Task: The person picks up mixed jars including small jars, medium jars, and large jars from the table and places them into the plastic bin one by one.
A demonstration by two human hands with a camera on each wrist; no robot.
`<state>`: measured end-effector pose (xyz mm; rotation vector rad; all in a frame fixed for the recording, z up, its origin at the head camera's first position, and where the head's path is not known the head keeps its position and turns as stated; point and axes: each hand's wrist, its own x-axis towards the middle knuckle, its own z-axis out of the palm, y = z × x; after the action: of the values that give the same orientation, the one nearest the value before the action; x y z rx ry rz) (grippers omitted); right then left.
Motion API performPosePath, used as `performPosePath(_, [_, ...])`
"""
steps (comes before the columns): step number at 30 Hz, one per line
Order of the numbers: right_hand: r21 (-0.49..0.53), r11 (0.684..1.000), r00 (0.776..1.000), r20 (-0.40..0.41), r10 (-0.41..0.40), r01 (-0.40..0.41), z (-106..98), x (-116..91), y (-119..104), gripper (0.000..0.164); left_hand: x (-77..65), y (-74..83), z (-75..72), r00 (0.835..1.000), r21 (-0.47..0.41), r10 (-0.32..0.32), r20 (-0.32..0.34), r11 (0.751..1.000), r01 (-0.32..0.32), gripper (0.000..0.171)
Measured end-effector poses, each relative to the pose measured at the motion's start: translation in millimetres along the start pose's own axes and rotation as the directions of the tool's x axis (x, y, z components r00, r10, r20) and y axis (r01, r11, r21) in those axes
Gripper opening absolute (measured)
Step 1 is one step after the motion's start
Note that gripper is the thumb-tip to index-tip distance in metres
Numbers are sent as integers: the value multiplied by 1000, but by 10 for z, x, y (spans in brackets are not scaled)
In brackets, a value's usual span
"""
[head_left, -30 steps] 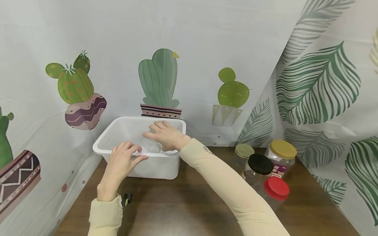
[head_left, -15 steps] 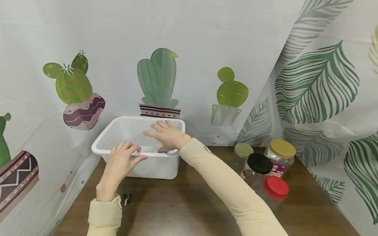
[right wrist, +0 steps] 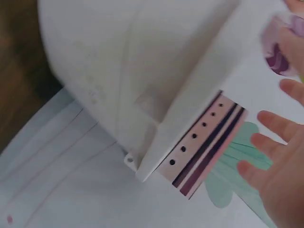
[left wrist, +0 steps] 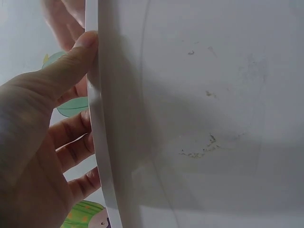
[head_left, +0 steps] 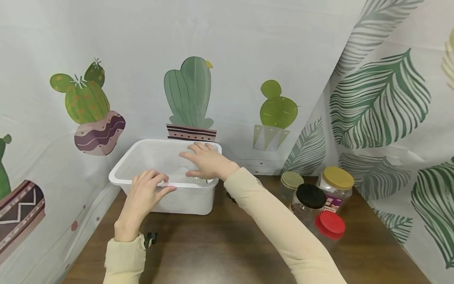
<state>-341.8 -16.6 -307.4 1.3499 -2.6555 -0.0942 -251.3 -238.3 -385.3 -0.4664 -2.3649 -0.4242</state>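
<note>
A white plastic bin [head_left: 186,201] stands on the brown table against the backdrop. My left hand [head_left: 146,195] holds its near rim, the thumb [left wrist: 78,54] outside and the fingers reaching over to the inner side. Over the bin's right end hovers my right hand [head_left: 209,162], fingers spread and nothing in its grasp; the right wrist view has it [right wrist: 282,147] apart from the rim. Inside the bin, below that hand, lies a clear, see-through object [head_left: 197,180]. Its kind is hard to make out, since the hand and the near wall partly hide it.
To the right stand several clear jars: one with a dull gold lid [head_left: 292,179], one with a black lid [head_left: 310,196], one with a yellow lid [head_left: 338,178] and one with a red lid [head_left: 330,224]. A cactus-print cloth hangs behind the table [head_left: 198,244].
My right hand has let go of the clear object in the bin, spread its fingers and moved up and to the right. The left hand keeps its place on the rim.
</note>
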Motion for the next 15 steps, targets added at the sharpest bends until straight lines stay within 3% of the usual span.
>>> performPosePath(5, [123,992,999,-37,21,-16,-71,-176,47,58,4,-3,-3,1000,0,-2,0,1000,2,32])
performPosePath(9, [203,979,990,-125,60,-34,-93,-399,106,56,6,-1,-2,1000,1,-2,-4,1000,2,32])
performPosePath(12, [290,957,969,-226,98,-29,-106,-631,141,55,7,1,1,1000,2,0,-6,1000,0,32])
performPosePath(15, [398,917,934,-321,157,-18,-112,-896,174,55,11,4,-1,1000,-2,-1,-6,1000,1,32])
